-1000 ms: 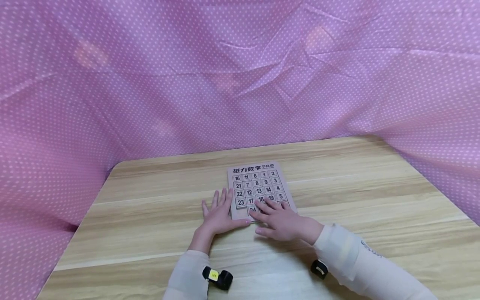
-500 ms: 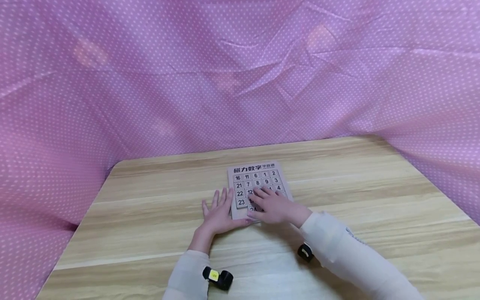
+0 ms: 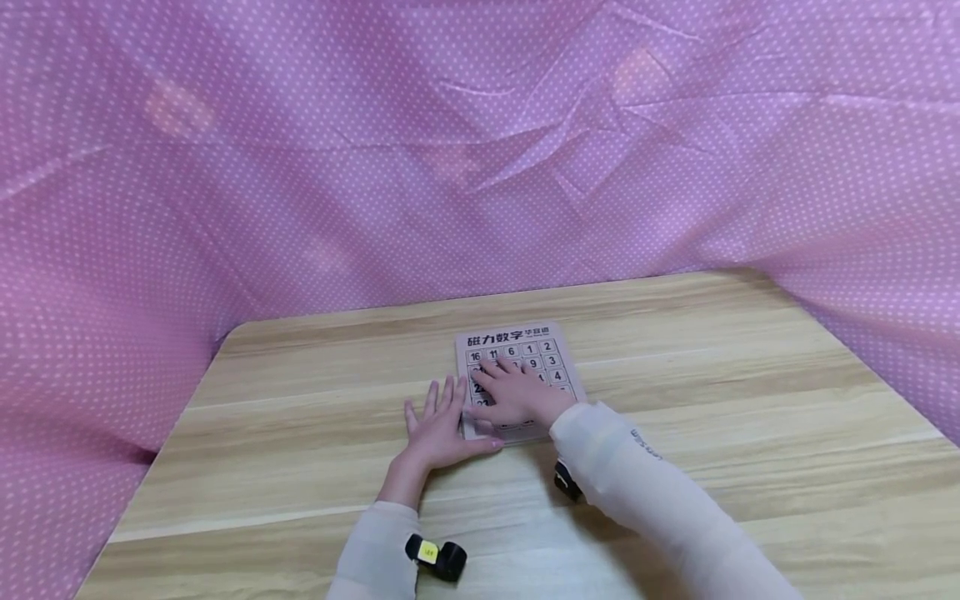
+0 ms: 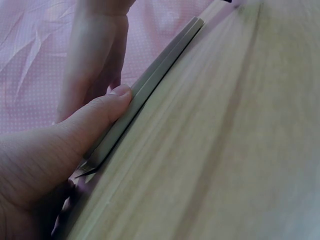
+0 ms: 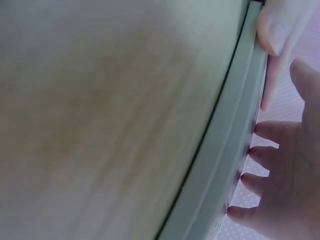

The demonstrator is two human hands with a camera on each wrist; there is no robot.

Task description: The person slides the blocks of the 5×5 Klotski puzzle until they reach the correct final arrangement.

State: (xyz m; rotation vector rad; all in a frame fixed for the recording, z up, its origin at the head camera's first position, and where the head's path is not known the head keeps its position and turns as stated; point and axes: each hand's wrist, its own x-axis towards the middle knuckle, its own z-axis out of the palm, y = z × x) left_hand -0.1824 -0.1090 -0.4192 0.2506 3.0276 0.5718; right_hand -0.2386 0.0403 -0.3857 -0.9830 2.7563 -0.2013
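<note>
A sliding number puzzle board (image 3: 525, 327) with numbered square tiles (image 3: 533, 363) lies flat on the table. My left hand (image 3: 438, 437) is spread at its near left corner: straight fingers along the left side, thumb (image 4: 112, 102) on the near edge. Over the tiles in the left and middle columns, my right hand (image 3: 517, 396) reaches with its fingers apart. In the right wrist view, the right fingertips (image 5: 262, 131) touch the tile face. That hand hides several tiles in the middle and lower rows, while the top row, 16, 11, 6, 1, 2, stays visible.
The board rests on a wood-grain table (image 3: 300, 375). A pink dotted cloth (image 3: 480, 167) hangs behind and at both sides. Black wrist devices (image 3: 437, 557) are strapped over the light sleeves.
My right hand has moved from the board's lower right, up and left across the tiles, and now covers its left and middle part. My left hand has stayed in place.
</note>
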